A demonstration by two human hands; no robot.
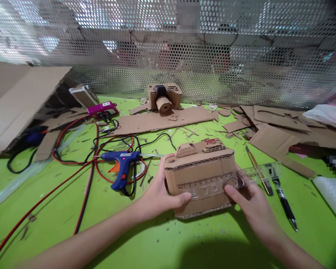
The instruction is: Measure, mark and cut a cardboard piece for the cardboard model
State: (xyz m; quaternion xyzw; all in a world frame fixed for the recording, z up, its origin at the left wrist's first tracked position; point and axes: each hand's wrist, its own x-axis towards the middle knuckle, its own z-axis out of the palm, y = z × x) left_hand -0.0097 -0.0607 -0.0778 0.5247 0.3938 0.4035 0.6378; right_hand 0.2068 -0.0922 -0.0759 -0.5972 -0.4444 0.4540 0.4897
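Between my two hands is a cardboard camera model (201, 166), its flat back facing me and red markings on its top right. My left hand (168, 192) grips the left side, thumb on the back face and fingers hidden behind. A clear plastic ruler (207, 185) lies across that back face and sticks out to the right. My right hand (246, 194) presses the ruler against the cardboard with its thumb, its fingers partly hidden behind the model's right side. Left of the model, a blue glue gun (123, 168) lies on the table with a glue stick in it.
Another cardboard camera (165, 98) stands at the back by a perforated metal screen (168, 56). A craft knife (259, 170) and a pen (285, 205) lie to the right. Red and black cables (64, 194) cross the left side. Cardboard scraps (274, 142) cover the right back of the green table.
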